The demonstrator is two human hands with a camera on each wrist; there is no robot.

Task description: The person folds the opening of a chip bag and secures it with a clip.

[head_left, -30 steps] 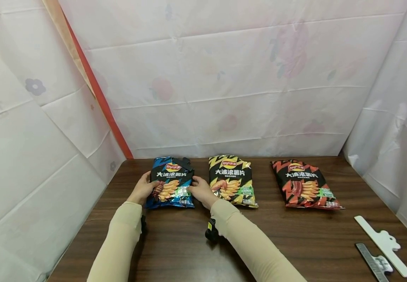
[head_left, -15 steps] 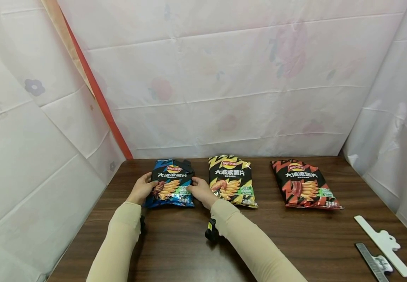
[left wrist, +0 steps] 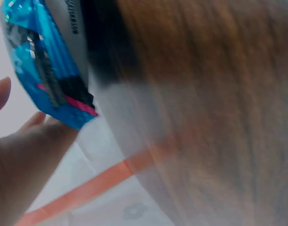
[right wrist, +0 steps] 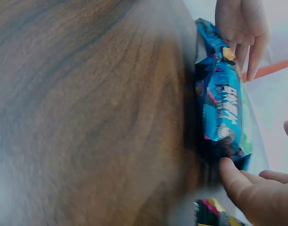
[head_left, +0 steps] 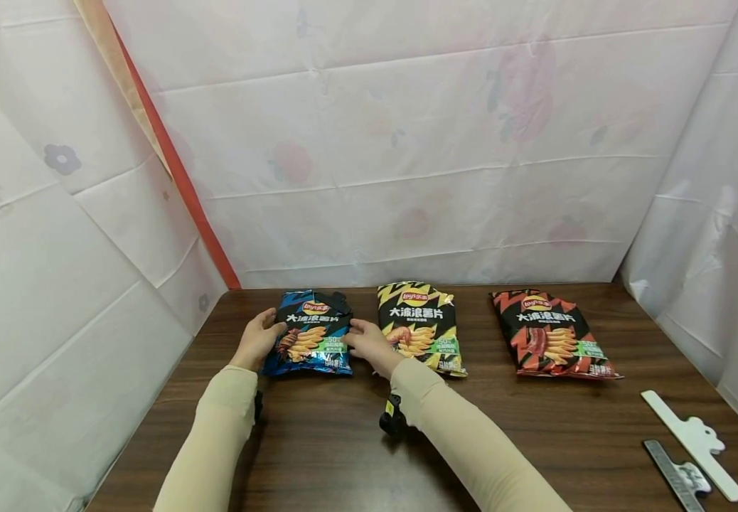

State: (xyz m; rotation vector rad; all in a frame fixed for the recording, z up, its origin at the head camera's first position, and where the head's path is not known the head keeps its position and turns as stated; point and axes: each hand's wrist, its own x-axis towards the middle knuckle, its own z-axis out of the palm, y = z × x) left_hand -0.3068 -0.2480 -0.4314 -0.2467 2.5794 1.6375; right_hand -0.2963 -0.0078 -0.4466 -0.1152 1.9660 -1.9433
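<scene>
A blue and black bag of potato chips [head_left: 310, 334] lies at the left of the table's back, with a dark clip [head_left: 338, 302] across its folded top right corner. Beside the bag's left edge is my left hand [head_left: 258, 340], its thumb lifted apart from the fingers. My right hand [head_left: 371, 345] is at the opposite edge. In the right wrist view one of its fingertips [right wrist: 228, 165] is right at the bag's corner, and the thumb stands away from it. Seen from the left wrist, the bag's blue side [left wrist: 50, 61] overlaps my fingers behind it.
A yellow and black chip bag [head_left: 421, 331] lies close by my right hand. Farther right is a red and black one [head_left: 551, 334]. A white clip [head_left: 695, 444] and a grey clip [head_left: 676, 473] lie at the table's front right. White printed sheeting [head_left: 420, 178] hangs behind.
The blue bag has shifted slightly toward me and flattened. My left thumb has come off its front, and my right hand has drawn back a little to the right.
</scene>
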